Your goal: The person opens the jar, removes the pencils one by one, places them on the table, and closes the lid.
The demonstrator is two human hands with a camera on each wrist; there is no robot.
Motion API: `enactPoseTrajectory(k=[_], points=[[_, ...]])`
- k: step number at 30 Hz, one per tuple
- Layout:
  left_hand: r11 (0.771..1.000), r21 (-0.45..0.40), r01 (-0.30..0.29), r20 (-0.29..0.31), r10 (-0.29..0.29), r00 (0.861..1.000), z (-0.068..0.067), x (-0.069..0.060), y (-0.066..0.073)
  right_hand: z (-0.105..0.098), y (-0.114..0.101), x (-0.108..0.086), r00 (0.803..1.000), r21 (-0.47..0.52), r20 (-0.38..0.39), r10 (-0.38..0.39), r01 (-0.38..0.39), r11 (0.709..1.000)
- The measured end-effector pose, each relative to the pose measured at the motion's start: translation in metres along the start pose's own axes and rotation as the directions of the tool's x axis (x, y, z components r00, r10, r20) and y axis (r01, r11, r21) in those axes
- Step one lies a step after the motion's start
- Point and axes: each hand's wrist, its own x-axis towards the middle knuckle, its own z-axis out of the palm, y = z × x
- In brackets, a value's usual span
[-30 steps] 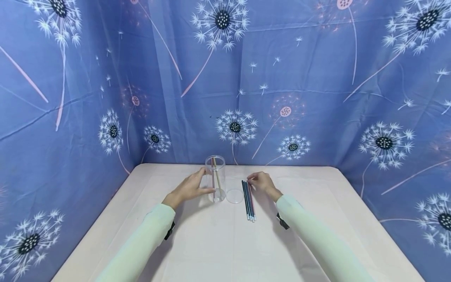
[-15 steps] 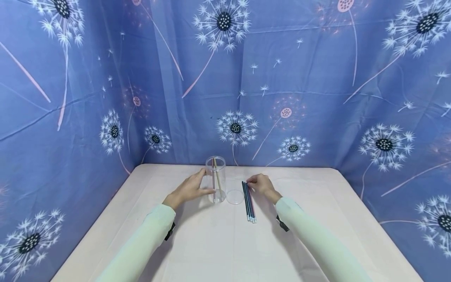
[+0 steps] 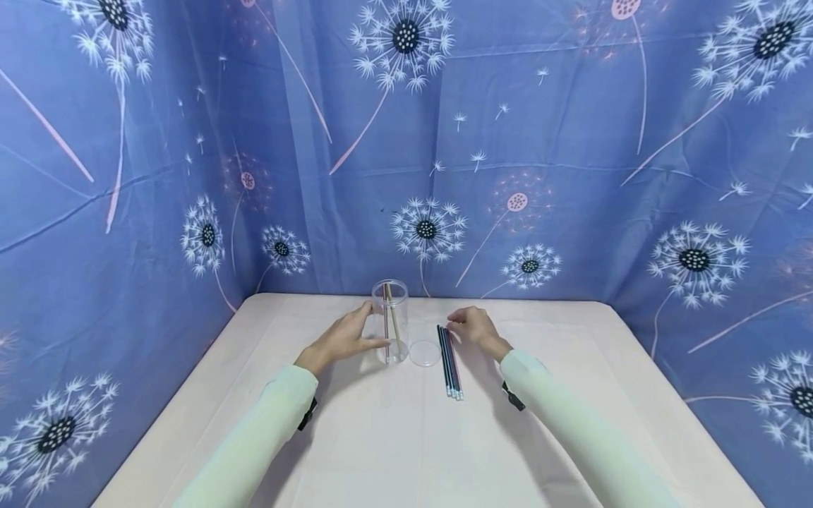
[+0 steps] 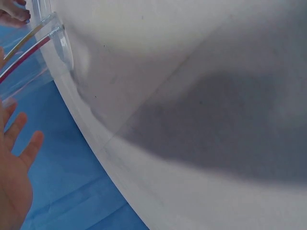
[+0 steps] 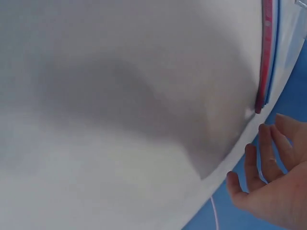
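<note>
A clear cylindrical jar (image 3: pixel 403 321) stands upright near the table's far edge. Inside it lean a reddish pencil (image 3: pixel 385 319) and a yellow pencil (image 3: pixel 394 321). My left hand (image 3: pixel 343 337) rests at the jar's left side, thumb across the front and fingers spread, as the left wrist view shows. To the right lies a row of dark pencils (image 3: pixel 447 367) with a red pencil (image 5: pixel 265 52) on its right side, eraser ends toward me. My right hand (image 3: pixel 475 330) hovers by the far tips of that row, fingers loosely bent, nothing visible in its grasp.
A clear round lid (image 3: pixel 425 353) lies flat between the jar and the pencil row. The pale tablecloth (image 3: pixel 406 444) covers the table. Behind it hangs a blue dandelion-print curtain (image 3: pixel 356 240), close to the jar.
Both hands stay almost in place; the right fingertips shift slightly at the pencil tips. The jar, lid and pencils have not visibly moved on the table.
</note>
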Motion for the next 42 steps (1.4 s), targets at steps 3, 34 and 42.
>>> enactPoseTrajectory(k=[3,34,42], points=[[1.0,0.002,0.011,0.009,-0.011,1.0,0.001,0.001,0.0,-0.007,-0.002,0.003,1.0,-0.018,-0.001,-0.024,0.024,1.0],[1.0,0.003,-0.003,0.008,0.003,1.0,-0.002,0.001,0.0,-0.058,-0.091,0.025,0.978,-0.073,-0.064,-0.2,0.195,0.978],[1.0,0.004,-0.022,0.005,0.022,1.0,-0.001,0.002,-0.001,-0.063,-0.118,0.026,0.969,-0.042,-0.047,-0.242,0.24,0.97]])
